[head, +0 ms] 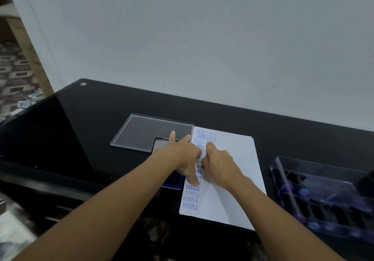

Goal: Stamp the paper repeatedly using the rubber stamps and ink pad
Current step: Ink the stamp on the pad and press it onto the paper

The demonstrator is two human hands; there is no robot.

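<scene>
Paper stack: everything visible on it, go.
The paper is a flat stack of white sheets on the black table, right of the ink pad. Blue stamps run down its left edge: AMENDED, SAMPLE, FRAGILE, SAMPLE; a fainter second column starts at top. The left hand presses its left edge with spread fingers; the curled right hand bears on the stamped column.

The left hand (182, 155) and its forearm cover most of the blue ink pad (176, 181), leaving one corner showing, and hide the middle of the stamped column on the paper (228, 189). What the curled right hand (220, 163) holds, if anything, is hidden by its own fingers. The clear box (323, 196) runs off the right edge, its contents blurred. Fainter imprints near the paper's top are unreadable.
</scene>
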